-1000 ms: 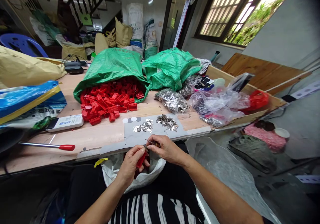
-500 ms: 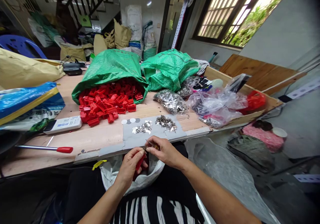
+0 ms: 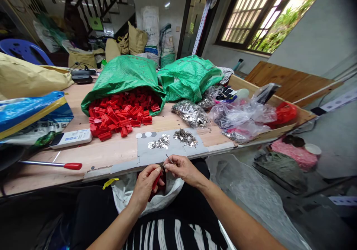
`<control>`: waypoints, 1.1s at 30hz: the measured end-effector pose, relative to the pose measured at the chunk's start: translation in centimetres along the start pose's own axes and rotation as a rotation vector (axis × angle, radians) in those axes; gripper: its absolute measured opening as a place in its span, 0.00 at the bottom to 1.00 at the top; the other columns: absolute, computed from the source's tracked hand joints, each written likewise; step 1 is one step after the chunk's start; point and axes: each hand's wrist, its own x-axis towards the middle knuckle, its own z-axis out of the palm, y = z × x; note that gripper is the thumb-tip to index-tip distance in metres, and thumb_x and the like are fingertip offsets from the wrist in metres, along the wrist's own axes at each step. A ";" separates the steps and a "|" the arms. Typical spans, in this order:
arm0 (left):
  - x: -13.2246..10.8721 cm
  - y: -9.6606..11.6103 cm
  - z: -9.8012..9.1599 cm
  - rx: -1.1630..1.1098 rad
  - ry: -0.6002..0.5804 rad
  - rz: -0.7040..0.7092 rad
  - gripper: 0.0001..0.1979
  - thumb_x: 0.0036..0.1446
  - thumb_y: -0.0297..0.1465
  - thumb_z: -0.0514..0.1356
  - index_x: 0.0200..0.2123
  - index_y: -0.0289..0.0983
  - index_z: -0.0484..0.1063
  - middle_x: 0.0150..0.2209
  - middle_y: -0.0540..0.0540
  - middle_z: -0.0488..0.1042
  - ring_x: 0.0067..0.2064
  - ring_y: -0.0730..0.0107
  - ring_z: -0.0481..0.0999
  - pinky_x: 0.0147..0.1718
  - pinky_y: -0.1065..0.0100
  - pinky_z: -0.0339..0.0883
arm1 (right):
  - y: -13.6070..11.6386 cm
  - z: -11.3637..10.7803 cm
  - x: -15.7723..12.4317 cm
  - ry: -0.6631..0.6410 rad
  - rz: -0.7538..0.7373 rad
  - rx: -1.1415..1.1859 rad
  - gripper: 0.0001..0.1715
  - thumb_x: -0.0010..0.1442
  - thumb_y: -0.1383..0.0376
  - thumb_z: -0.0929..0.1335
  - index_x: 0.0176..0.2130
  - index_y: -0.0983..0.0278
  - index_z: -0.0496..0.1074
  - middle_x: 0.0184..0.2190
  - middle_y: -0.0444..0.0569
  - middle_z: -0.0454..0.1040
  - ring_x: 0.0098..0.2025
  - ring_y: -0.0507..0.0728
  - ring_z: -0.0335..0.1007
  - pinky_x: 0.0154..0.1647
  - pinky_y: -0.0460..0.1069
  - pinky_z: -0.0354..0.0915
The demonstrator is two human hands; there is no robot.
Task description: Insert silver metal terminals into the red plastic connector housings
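Over the lap, my left hand (image 3: pixel 147 179) is closed around a red plastic piece (image 3: pixel 156 181), mostly covered by the fingers. My right hand (image 3: pixel 180 167) is pinched close to it, with a thin metal-shafted tool (image 3: pixel 169 159) sticking up from its fingers. A tiny dark metal part (image 3: pixel 162 166) shows between the fingertips of both hands; its exact shape is too small to make out. Below the hands an opened white sack (image 3: pixel 173 194) rests on the lap. Just beyond them, two heaps of small metal parts, a shiny one (image 3: pixel 159 142) and a darker one (image 3: pixel 185 137), lie on a grey mat (image 3: pixel 145 157).
A green sack (image 3: pixel 125 71) spills red plastic pieces (image 3: pixel 117 116) onto the table. Another green sack (image 3: pixel 192 77), a bag of metal parts (image 3: pixel 191 113) and a wooden tray (image 3: pixel 290 125) of plastic bags stand right. A red-knobbed lever (image 3: pixel 73 166) juts in at left.
My right hand has turned slightly, and the tool's shaft now points up and left above its fingers. My left hand stays put with the red piece.
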 end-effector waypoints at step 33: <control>-0.1 1.8 0.0 -0.527 -0.034 -0.254 0.14 0.56 0.33 0.58 0.44 0.32 0.73 0.33 0.40 0.78 0.25 0.70 0.75 0.18 0.74 0.60 | -2.4 -0.1 -0.4 0.115 -0.144 -0.572 0.08 0.60 0.64 0.64 0.31 0.64 0.70 0.25 0.41 0.72 0.27 0.49 0.61 0.28 0.43 0.54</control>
